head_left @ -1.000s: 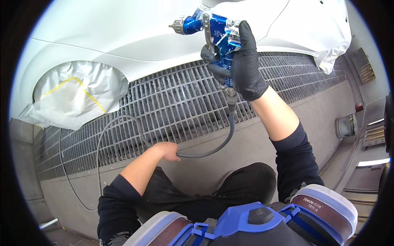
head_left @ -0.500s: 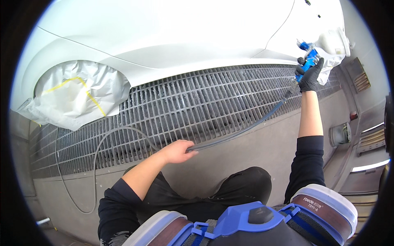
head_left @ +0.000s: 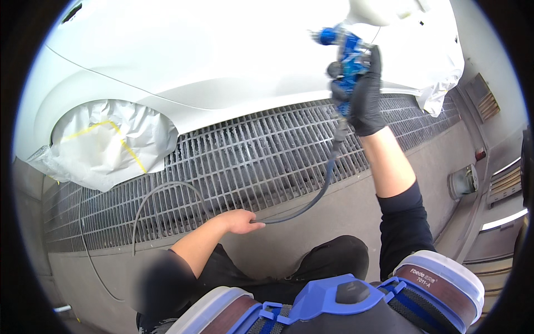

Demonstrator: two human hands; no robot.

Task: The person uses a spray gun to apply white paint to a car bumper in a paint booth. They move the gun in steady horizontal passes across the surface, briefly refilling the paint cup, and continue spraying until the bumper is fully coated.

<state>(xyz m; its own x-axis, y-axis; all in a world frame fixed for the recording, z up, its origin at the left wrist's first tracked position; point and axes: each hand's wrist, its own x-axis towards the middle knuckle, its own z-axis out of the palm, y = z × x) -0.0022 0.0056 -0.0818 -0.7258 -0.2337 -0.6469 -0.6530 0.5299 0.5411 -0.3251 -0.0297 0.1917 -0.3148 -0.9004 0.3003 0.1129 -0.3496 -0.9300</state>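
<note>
A blue paint spray gun (head_left: 350, 61) with a white cup (head_left: 374, 10) on top is held upright in my right hand (head_left: 365, 103), which wears a black glove. It stands in front of the white car body panel (head_left: 239, 50), its nozzle turned to the left. From the handle's lower end a dark air hose (head_left: 311, 205) curves down to my bare left hand (head_left: 240, 221), whose fingers are wrapped round it. Motion blurs the gun and cup slightly.
Crumpled white masking paper (head_left: 119, 142) with yellow tape covers the wheel arch at left. More masking paper (head_left: 442, 89) hangs at the far right end. A metal floor grating (head_left: 245, 158) runs below the car. A round metal container (head_left: 463, 182) stands at right.
My right hand has brought the spray gun leftward along the panel and nearer to me. The hose now bends more sharply. My left hand keeps its hold, slightly lower in view.
</note>
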